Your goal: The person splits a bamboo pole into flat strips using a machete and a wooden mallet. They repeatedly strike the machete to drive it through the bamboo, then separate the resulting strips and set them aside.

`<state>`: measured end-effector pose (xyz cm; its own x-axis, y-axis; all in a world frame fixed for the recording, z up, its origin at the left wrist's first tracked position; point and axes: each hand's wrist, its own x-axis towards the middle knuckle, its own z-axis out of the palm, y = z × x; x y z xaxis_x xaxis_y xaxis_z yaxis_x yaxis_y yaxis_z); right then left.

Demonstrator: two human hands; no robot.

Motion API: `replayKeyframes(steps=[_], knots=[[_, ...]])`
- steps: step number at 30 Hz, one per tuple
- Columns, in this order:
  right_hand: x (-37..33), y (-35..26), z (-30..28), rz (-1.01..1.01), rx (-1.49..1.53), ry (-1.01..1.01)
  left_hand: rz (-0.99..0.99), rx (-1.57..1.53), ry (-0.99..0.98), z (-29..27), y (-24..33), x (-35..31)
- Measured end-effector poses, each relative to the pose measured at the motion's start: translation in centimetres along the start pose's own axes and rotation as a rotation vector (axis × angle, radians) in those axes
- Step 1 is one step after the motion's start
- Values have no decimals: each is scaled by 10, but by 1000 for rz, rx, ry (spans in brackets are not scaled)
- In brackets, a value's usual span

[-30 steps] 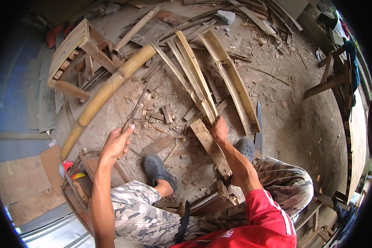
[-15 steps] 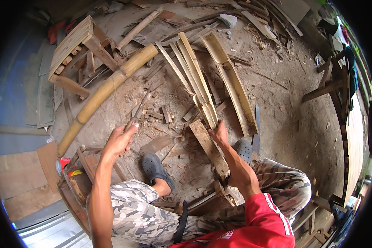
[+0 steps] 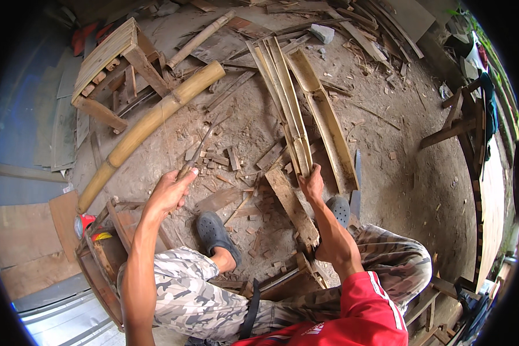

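The left hand (image 3: 170, 190), left of centre in the frame, is closed around the handle of a long, thin dark blade (image 3: 205, 143) that rises from the fist toward the upper right, tip ending over the dirt near the scattered chips. The right hand (image 3: 312, 183), at centre, is curled over the near end of a bundle of pale split bamboo slats (image 3: 285, 98), which lies on the ground with its long axis running from the hand up and slightly left toward the top of the frame; the far ends fan a little near the upper centre. Just below that hand a flat weathered wooden plank (image 3: 293, 207) slants down toward the person's knees, apparently serving as a rest. The chief risk, as I judge it, is the blade coming down close to the right fingers, since they sit on the very end of the slats; a glancing cut along the smooth bamboo skin could run toward them. The slats could also slide or splay, being several loose pieces under one palm. The grey rubber clogs (image 3: 216, 230) rest among sharp wood offcuts (image 3: 230, 158), so a slipped stroke or a flying splinter could reach a foot.
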<state>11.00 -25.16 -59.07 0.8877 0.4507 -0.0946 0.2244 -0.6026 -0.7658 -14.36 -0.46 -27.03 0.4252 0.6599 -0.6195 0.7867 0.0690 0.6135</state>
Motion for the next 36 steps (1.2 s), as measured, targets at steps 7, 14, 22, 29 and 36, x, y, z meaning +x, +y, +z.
replayKeyframes(steps=[7,14,22,29,36], knots=[[29,22,-6,-81,-180,23,-2,-10,-1,0,-6,5],[49,35,1,-232,-58,17,-25,18,-14,3,3,4],[58,4,11,35,-180,-278,-31,-12,-18,9,2,10],[56,-18,26,228,-97,-356,-63,13,-23,14,9,12],[30,-35,38,36,-273,-127,-56,1,-19,16,11,9]])
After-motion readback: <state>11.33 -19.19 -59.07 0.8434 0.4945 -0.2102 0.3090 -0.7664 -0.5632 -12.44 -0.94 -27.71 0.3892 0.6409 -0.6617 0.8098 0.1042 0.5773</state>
